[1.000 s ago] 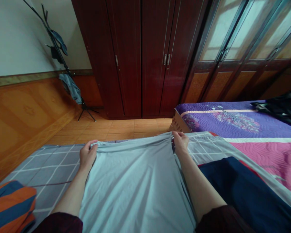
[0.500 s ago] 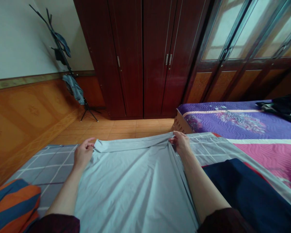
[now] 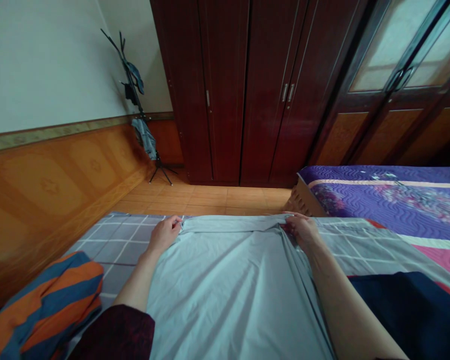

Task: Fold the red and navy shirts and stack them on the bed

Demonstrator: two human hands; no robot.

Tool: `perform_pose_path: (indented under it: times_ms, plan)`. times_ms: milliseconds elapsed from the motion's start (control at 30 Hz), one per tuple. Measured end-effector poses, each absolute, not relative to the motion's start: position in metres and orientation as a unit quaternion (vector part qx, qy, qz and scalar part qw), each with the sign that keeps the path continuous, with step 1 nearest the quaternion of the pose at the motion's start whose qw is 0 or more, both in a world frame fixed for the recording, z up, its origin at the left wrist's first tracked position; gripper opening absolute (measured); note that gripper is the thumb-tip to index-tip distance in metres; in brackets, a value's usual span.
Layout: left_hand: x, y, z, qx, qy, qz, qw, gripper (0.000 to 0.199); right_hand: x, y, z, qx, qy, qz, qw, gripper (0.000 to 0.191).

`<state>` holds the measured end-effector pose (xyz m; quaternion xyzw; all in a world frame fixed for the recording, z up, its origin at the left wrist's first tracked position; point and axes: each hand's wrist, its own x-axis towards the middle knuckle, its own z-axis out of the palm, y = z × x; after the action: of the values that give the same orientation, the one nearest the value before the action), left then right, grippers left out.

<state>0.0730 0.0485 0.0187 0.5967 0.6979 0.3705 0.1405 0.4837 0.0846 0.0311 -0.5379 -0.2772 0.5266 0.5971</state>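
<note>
A pale grey cloth (image 3: 225, 280) with a wide band along its far edge is spread in front of me, creased lengthwise toward its right side. My left hand (image 3: 165, 234) pinches the far left corner of the band, fingers curled in. At the far right corner my right hand (image 3: 302, 230) grips the band, where the fabric bunches into folds under the fingers. Both forearms reach forward along the cloth's sides. The near end of the cloth runs out of view at the bottom.
Beneath lies a bed with a grey checked sheet (image 3: 129, 232). An orange and blue striped cloth (image 3: 56, 300) is at left, a navy cloth (image 3: 408, 310) at right. Beyond are a purple quilted bed (image 3: 360, 192), a dark red wardrobe (image 3: 225, 100) and a coat stand (image 3: 135, 95).
My view has turned left, so everything sits further right. My left fingers, partly extended before, are now curled on the corner. The band's far edge looks straighter and more level.
</note>
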Motion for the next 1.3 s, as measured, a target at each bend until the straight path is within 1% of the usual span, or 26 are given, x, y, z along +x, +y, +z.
perform_pose_path:
  times_ms: [133, 267, 433, 567, 667, 767, 833, 900, 967, 1033, 1167, 1300]
  plan:
    - [0.071, 0.051, 0.021, 0.549, 0.679, 0.458, 0.166, 0.01, 0.487, 0.086, 0.03, -0.548, -0.25, 0.507, 0.617, 0.012]
    - [0.07, 0.053, 0.028, 0.486, 0.636, 0.552, 0.236, 0.019, 0.489, 0.087, 0.032, -0.554, -0.218, 0.492, 0.635, 0.006]
    - [0.069, 0.048, 0.045, 0.42, 0.56, 0.632, 0.334, 0.019, 0.489, 0.086, 0.039, -0.555, -0.182, 0.49, 0.647, 0.011]
    - [0.067, 0.041, 0.058, 0.402, 0.527, 0.65, 0.372, 0.02, 0.49, 0.085, 0.042, -0.555, -0.177, 0.501, 0.64, 0.009]
    - [0.065, 0.036, 0.062, 0.418, 0.522, 0.636, 0.385, 0.018, 0.49, 0.086, 0.04, -0.555, -0.198, 0.511, 0.626, 0.008]
    - [0.06, 0.036, 0.06, 0.45, 0.525, 0.608, 0.391, 0.016, 0.489, 0.086, 0.036, -0.558, -0.233, 0.518, 0.605, 0.02]
    - [0.056, 0.039, 0.055, 0.515, 0.556, 0.55, 0.351, 0.016, 0.488, 0.085, 0.034, -0.562, -0.257, 0.516, 0.594, 0.03]
    - [0.051, 0.043, 0.047, 0.601, 0.619, 0.445, 0.239, 0.021, 0.487, 0.085, 0.033, -0.564, -0.277, 0.513, 0.584, 0.038]
    - [0.049, 0.046, 0.04, 0.648, 0.666, 0.35, 0.121, 0.026, 0.486, 0.085, 0.032, -0.566, -0.292, 0.512, 0.576, 0.039]
    - [0.048, 0.049, 0.034, 0.656, 0.682, 0.318, 0.065, 0.025, 0.485, 0.086, 0.031, -0.57, -0.303, 0.507, 0.571, 0.034]
    - [0.049, 0.048, 0.03, 0.656, 0.695, 0.294, 0.015, 0.018, 0.486, 0.089, 0.027, -0.587, -0.312, 0.48, 0.572, 0.016]
    - [0.047, 0.045, 0.033, 0.615, 0.743, 0.26, -0.041, 0.021, 0.489, 0.092, 0.023, -0.603, -0.315, 0.46, 0.57, 0.008]
